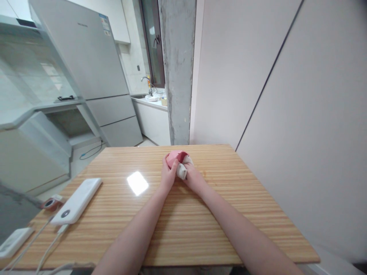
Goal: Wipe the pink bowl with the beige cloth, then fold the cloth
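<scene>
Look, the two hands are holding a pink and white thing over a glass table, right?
Not quite: the table is wood, with a striped grain, not glass. The head view shows it. The rest holds: the left hand and right hand are together on a pink and white thing over it.

- 2 bare arms, no sleeves on them.
- Left hand (pixel 168 172) & right hand (pixel 194 176): no gloves, no rings.
- No watch or band on wrists.
- Fingers short, nails plain.
</scene>
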`<action>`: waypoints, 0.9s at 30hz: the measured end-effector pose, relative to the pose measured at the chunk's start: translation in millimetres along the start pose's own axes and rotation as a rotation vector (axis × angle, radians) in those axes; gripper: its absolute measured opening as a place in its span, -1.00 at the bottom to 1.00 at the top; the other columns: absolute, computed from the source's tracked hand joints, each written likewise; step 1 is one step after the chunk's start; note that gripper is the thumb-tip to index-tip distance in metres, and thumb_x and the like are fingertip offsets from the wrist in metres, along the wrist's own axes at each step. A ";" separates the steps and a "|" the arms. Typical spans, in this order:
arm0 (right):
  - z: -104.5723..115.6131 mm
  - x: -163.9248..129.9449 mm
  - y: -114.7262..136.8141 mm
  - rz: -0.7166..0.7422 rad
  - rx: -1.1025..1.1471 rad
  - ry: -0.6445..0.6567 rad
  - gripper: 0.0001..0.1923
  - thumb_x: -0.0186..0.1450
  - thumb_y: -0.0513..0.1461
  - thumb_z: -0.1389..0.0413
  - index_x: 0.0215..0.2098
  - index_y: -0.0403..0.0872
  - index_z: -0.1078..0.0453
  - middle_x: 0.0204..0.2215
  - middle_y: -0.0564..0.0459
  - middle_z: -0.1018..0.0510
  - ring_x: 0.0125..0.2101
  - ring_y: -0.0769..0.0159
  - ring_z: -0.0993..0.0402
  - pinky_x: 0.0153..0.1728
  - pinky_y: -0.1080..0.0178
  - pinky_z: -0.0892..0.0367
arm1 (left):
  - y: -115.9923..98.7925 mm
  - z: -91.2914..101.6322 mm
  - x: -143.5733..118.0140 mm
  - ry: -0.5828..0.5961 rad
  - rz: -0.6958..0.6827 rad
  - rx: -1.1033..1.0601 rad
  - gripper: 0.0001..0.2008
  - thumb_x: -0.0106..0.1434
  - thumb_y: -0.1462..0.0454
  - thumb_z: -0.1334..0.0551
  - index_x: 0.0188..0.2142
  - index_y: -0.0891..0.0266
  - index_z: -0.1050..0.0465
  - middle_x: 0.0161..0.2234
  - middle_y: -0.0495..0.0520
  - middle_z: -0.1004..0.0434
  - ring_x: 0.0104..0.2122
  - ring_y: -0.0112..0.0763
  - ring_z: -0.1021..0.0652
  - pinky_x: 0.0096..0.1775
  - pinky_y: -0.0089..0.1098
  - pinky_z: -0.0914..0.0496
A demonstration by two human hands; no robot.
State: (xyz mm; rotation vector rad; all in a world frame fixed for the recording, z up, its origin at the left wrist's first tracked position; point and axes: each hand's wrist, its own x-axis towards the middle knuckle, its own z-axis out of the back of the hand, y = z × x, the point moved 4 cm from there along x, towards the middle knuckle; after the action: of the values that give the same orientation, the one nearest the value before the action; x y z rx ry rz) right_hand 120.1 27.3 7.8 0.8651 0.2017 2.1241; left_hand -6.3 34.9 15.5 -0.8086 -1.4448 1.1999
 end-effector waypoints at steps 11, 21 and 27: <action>5.1 -1.1 -2.1 -0.005 -0.133 -0.038 -0.85 0.24 -0.39 -0.04 -0.27 -0.13 -0.41 -0.31 -0.05 -0.50 -0.23 0.23 -0.36 -0.16 0.20 -0.30 | 11.0 -7.9 -0.2 0.022 0.046 -0.030 -0.34 0.09 0.08 -0.29 0.13 0.22 -0.13 0.11 0.24 -0.31 0.13 -0.21 -0.34 0.14 -0.24 -0.20; 0.5 -0.5 -7.6 0.040 -0.068 -0.010 -0.71 0.17 -0.35 -0.12 -0.12 -0.11 -0.42 -0.16 -0.08 -0.49 -0.10 0.17 -0.35 -0.10 0.18 -0.34 | 3.1 -1.3 0.4 0.056 -0.130 0.112 -0.43 0.15 0.14 -0.24 0.12 0.24 -0.16 0.08 0.20 -0.34 0.11 -0.21 -0.36 0.16 -0.20 -0.18; 6.1 2.5 -9.0 0.116 -0.166 0.049 -0.74 0.21 -0.36 -0.09 -0.13 -0.10 -0.45 -0.10 -0.08 -0.48 -0.07 0.17 -0.32 -0.05 0.14 -0.31 | 3.0 6.5 8.3 0.093 -0.143 0.140 -0.41 0.14 0.15 -0.25 0.14 0.22 -0.19 0.06 0.19 -0.38 0.07 -0.19 -0.40 0.14 -0.16 -0.22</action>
State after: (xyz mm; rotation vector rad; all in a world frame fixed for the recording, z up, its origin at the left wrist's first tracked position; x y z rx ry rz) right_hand 128.7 34.2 9.9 0.7432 0.0001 2.2354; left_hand -14.8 41.9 15.3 -0.6460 -1.3055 1.1261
